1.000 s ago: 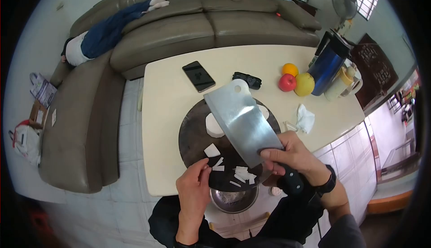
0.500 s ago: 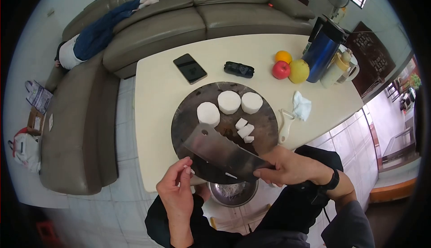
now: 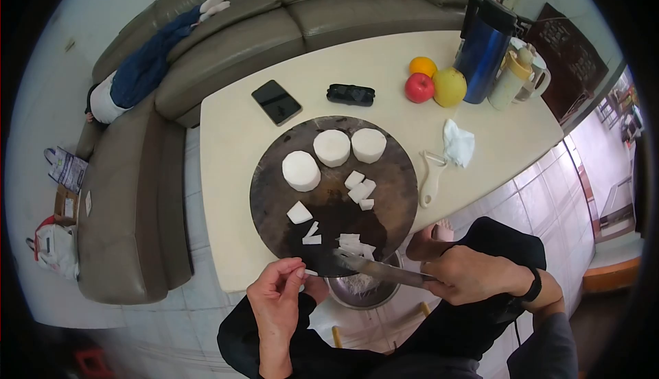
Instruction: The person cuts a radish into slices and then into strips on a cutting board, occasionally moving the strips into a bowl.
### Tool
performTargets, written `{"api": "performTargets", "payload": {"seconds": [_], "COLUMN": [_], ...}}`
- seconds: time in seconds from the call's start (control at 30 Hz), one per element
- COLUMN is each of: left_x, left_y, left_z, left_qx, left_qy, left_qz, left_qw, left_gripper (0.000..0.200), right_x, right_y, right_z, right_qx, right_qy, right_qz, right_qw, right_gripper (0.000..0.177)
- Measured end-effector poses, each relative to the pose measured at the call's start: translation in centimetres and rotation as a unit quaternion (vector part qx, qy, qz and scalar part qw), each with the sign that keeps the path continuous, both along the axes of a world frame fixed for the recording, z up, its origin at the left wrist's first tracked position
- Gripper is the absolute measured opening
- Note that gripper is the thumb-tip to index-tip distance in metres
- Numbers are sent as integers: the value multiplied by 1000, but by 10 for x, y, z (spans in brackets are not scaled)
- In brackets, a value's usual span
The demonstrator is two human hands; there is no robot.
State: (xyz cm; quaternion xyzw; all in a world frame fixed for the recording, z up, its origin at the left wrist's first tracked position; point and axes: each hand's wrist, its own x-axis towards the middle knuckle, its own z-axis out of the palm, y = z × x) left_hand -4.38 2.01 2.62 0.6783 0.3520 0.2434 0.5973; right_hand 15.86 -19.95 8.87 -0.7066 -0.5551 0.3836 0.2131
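My right hand [image 3: 473,274] is wrapped round the handle of a cleaver [image 3: 384,269], its blade seen nearly edge-on at the board's near right rim. Beside the tip lie thin white radish slices [image 3: 351,244]. My left hand [image 3: 276,293] pinches a small radish strip [image 3: 310,272] between thumb and fingers, at the near rim of the round dark chopping board [image 3: 274,187]. Three thick radish rounds [image 3: 301,171] stand along the board's far side. Several smaller radish chunks [image 3: 360,188], a separate chunk [image 3: 299,212] and two thin strips [image 3: 312,239] lie nearer.
Below the board's near edge sits a metal bowl [image 3: 360,303] with white shreds. On the table are a peeler [image 3: 431,180], a cloth [image 3: 458,144], a phone [image 3: 276,102], a black case [image 3: 351,95], fruit [image 3: 449,88] and a blue flask [image 3: 488,53]. Someone lies on the sofa [image 3: 233,63].
The cleaver has swung down and right from above the board, its blade turning edge-on. Slices, strips and a chunk it had covered now show. My left hand stays near the rim, still pinching.
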Motion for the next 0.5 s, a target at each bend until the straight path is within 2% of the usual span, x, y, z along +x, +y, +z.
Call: {"api": "performTargets", "payload": {"seconds": [0.13,0.17,0.23,0.33,0.43,0.5], "left_x": [6,6,6,6,8,9], "left_y": [-6,-7,-7,-5,-5,-6], "left_z": [-8,-8,-8,-6,-11,-14], "left_qx": [-33,-32,25,23,-21,-17], "left_qy": [-2,1,52,26,18,26], "left_qz": [-13,-16,-17,-14,-36,-34], "left_qw": [999,999,998,999,999,999], "left_gripper": [17,17,17,16,15,15], "right_x": [5,5,6,5,1,1], "right_y": [-8,-9,-12,-11,-8,-7], "right_z": [-2,-5,-7,-3,2,2], "right_qx": [-15,13,40,43,37,16], "right_qy": [-7,-29,-49,-50,-39,-60], "right_qz": [-15,-21,-31,-41,-34,10], "right_qw": [1000,999,998,997,998,998], "right_gripper": [17,17,16,16,17,16]}}
